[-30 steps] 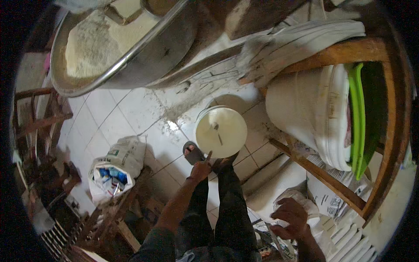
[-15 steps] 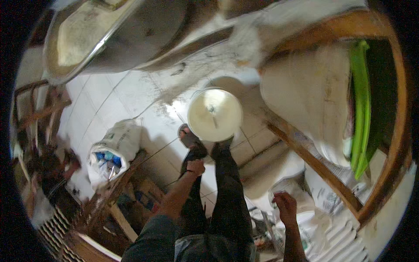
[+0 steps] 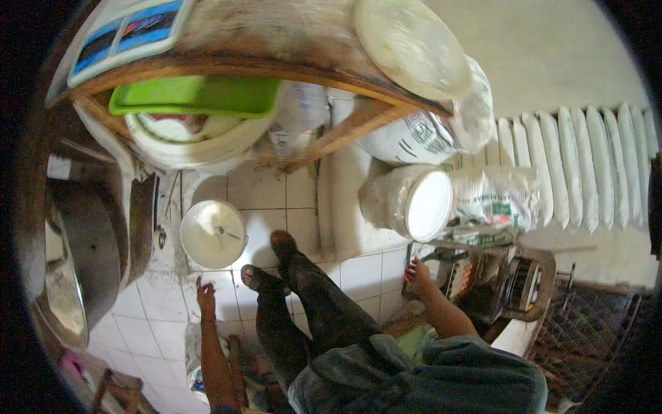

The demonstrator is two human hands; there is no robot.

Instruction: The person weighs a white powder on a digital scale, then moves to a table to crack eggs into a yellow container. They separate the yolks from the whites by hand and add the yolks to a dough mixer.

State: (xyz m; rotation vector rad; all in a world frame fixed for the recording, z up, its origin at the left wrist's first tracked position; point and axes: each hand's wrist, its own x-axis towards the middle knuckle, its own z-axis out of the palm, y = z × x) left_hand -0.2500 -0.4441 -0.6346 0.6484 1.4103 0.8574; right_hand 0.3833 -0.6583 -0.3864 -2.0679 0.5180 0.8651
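Note:
A round white bucket point(image 3: 231, 257) stands on the tiled floor in front of my feet. Pale, cream-coloured contents fill part of it, and a small dark-handled item point(image 3: 219, 230) rests inside. Just short of its near rim hangs my left hand point(image 3: 205, 298), a finger stretched out and nothing visible in its hold. It looks apart from the bucket. Off to the right, my right hand point(image 3: 418, 273) is held out with loosely bent fingers and no object to be seen in it. The nearest thing to it is a white-lidded tub point(image 3: 429, 205).
A wooden table point(image 3: 276, 58) spans the far side, with a green tray point(image 3: 196, 95) over a large tub below it. At the left stands a big metal bowl point(image 3: 93, 248). Stacked white sacks point(image 3: 579, 165) line the right wall, and a dark metal grille point(image 3: 586, 338) lies nearer.
My view has swung to the right, so the bucket now appears farther left. My left hand has moved from over my leg to near the bucket; my right arm reaches out toward the right.

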